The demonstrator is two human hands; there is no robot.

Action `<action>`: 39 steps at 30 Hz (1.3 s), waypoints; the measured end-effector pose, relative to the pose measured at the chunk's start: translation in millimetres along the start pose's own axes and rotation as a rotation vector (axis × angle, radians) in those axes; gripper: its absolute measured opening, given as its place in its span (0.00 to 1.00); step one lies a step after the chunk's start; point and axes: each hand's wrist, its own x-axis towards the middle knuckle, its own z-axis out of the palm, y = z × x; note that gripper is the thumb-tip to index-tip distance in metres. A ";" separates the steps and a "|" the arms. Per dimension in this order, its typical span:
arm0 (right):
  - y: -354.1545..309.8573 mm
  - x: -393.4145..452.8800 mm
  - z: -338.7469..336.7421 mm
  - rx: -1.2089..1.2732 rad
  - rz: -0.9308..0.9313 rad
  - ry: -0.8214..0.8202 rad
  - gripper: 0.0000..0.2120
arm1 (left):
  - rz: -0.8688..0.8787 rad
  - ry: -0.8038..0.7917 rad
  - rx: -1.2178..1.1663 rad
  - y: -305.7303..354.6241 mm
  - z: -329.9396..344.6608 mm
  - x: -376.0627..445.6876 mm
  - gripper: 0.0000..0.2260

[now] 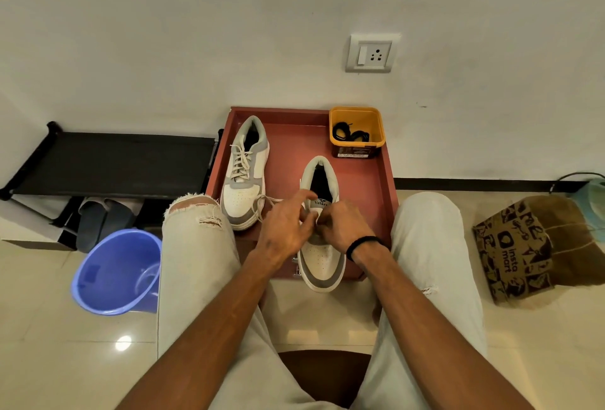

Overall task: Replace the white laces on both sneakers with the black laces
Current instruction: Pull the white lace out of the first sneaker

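Cream tiled floor [327, 318] meets a white wall [196, 33], where a red tray [294, 134] holds everything. On the tray's left lies the laced sneaker [244, 174]; its far right corner holds a yellow tub [357, 115] of black laces [350, 134]. Over the near sneaker [322, 265], the left hand [284, 229] spreads its fingers, the right hand [343, 226] pinches a white lace [316, 214].

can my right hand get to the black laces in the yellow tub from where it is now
Probably yes. The yellow tub stands open-topped at the tray's far right corner, black laces exposed inside. Nothing stands between it and the right hand, though that hand is busy at the near sneaker.
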 end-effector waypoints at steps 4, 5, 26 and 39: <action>-3.0 -2.4 -3.9 0.019 -0.014 0.013 0.03 | -0.021 -0.024 0.039 -3.6 7.8 -0.3 0.08; -3.4 -2.4 -5.4 0.040 -0.001 0.034 0.04 | -0.042 -0.022 0.031 -4.8 7.7 0.1 0.06; -7.8 -4.4 -4.6 -0.129 -0.078 0.090 0.04 | -0.210 -0.085 -0.227 -22.2 4.0 4.1 0.08; 4.3 -0.9 -19.6 0.407 0.180 0.356 0.08 | -0.238 -0.083 -0.225 -23.7 5.5 5.8 0.08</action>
